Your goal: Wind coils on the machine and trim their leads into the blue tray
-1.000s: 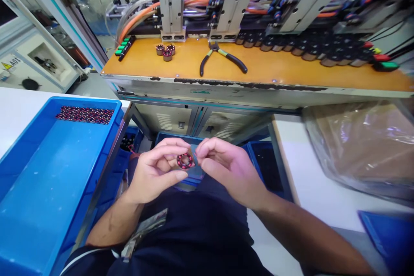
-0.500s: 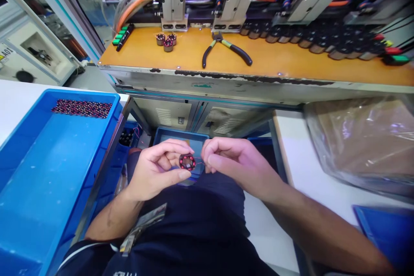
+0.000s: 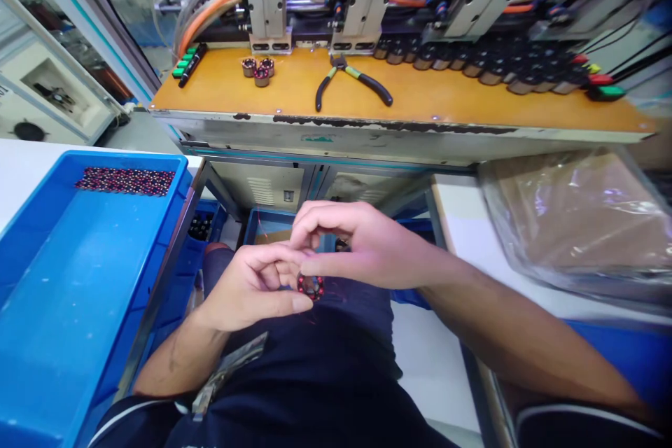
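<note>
My left hand [image 3: 250, 287] pinches a small round wound coil ring [image 3: 311, 286], dark with red wire, between thumb and fingers above my lap. My right hand [image 3: 362, 245] has come over it from the right. Its thumb and forefinger are closed at the ring's top edge, and a thin red wire strand shows near the fingers. Both hands hover in front of my dark trousers, below the orange bench edge.
A large blue bin [image 3: 63, 273] at left holds a row of similar coils [image 3: 124, 180] at its far end. The orange bench [image 3: 420, 101] carries pliers [image 3: 351, 80], three coils [image 3: 257, 70] and a marker [image 3: 190, 64]. Plastic-wrapped material [image 3: 577, 217] lies at right.
My right hand moved left and over the ring, closing on its upper edge. Both hands dropped slightly lower toward my lap.
</note>
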The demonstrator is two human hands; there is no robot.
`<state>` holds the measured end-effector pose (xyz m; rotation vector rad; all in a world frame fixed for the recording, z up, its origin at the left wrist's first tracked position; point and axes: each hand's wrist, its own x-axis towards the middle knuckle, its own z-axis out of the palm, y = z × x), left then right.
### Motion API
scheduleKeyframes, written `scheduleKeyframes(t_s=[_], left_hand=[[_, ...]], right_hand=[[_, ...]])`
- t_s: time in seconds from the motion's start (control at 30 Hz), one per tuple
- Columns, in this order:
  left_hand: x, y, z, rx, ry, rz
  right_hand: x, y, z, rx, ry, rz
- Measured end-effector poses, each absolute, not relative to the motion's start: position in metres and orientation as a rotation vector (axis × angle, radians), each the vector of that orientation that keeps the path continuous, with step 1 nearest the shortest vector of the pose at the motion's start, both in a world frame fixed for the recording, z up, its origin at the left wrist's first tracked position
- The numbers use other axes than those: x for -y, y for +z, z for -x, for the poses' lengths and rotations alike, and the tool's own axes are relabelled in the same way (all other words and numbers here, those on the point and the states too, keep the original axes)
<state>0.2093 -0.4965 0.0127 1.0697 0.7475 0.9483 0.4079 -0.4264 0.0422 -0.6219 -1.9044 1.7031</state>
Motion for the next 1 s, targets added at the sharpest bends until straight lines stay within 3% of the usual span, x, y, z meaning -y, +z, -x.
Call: scheduleKeyframes(t_s=[0.3,0.5,0.63,1.0], left_hand=[[0.501,0.009,-0.205,-0.827,1.068,-1.051],[0.497,0.008,-0.208,-0.715,1.147,-1.116],[0.497,0.008,-0.209,-0.734,1.129,-1.148],[0.503,0.004,-0.210,-0.635,1.087,-0.954]], right_hand=[[0.440,0.037,-0.404,1.728,1.596,0.863],[0.451,0.046,-0.411,1.620,1.820,1.027],[0.448,0.054,-0.410,1.696,1.891,1.008],[0.452,0.058,-0.414,1.936,1.702,0.863]])
